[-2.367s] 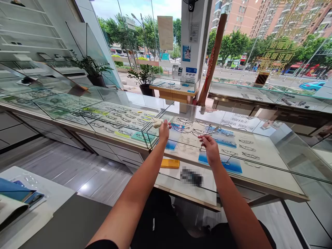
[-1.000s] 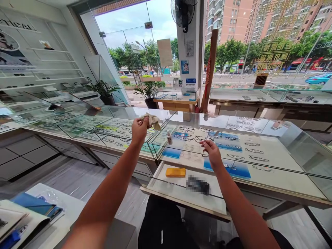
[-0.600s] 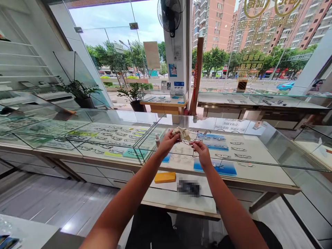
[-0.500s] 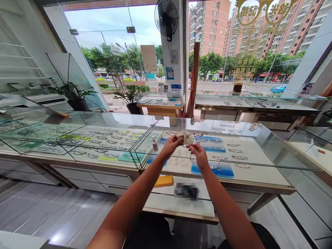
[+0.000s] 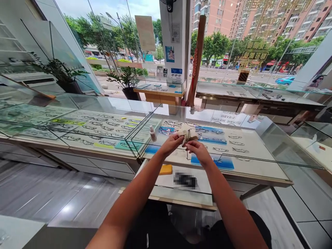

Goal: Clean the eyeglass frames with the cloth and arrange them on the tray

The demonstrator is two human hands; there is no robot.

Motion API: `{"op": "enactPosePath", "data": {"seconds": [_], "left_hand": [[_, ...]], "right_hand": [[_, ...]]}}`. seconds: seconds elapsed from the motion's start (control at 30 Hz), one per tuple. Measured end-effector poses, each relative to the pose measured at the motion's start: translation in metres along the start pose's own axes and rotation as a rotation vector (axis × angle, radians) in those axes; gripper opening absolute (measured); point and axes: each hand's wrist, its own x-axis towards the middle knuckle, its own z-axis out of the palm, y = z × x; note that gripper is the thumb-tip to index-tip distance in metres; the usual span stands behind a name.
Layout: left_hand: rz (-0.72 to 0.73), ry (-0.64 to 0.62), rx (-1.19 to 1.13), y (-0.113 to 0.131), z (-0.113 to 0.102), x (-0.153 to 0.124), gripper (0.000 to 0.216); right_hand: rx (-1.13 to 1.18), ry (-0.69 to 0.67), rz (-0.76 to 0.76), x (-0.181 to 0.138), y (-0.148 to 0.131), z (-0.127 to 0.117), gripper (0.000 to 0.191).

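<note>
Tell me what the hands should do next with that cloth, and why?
Perhaps the left hand should gently rub the cloth over the glasses: it has the cloth bunched up right at them, while the right hand holds them.

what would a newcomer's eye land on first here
Probably the left hand holding a pale cloth at the glasses pinched in the right hand, above the glass counter. Then the orange case in the open drawer below, and the white bottle left of the hands.

Forearms [image 5: 141,185] are bare and the clothing [image 5: 151,224] apparently black.
</note>
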Motion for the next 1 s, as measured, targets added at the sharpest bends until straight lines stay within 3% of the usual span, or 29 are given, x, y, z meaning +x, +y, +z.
{"op": "enactPosePath", "data": {"seconds": [0.23,0.5,0.77,1.0], "left_hand": [[-0.060,-0.011,-0.117,0.010,0.015,-0.006,0.051],[-0.090,-0.020,-0.187,0.008,0.014,-0.009,0.053],[-0.030,0.043,-0.184,0.010,0.025,-0.005,0.056],[-0.043,-0.024,-0.209,0.019,0.019,-0.008,0.047]], "right_hand": [[-0.013,-0.037,-0.002,-0.003,-0.002,0.000,0.040],[0.009,-0.152,-0.013,-0.007,-0.006,0.003,0.046],[-0.009,-0.113,0.010,-0.005,-0.004,0.006,0.049],[-0.036,-0.092,-0.038,-0.006,-0.008,0.003,0.050]]}}
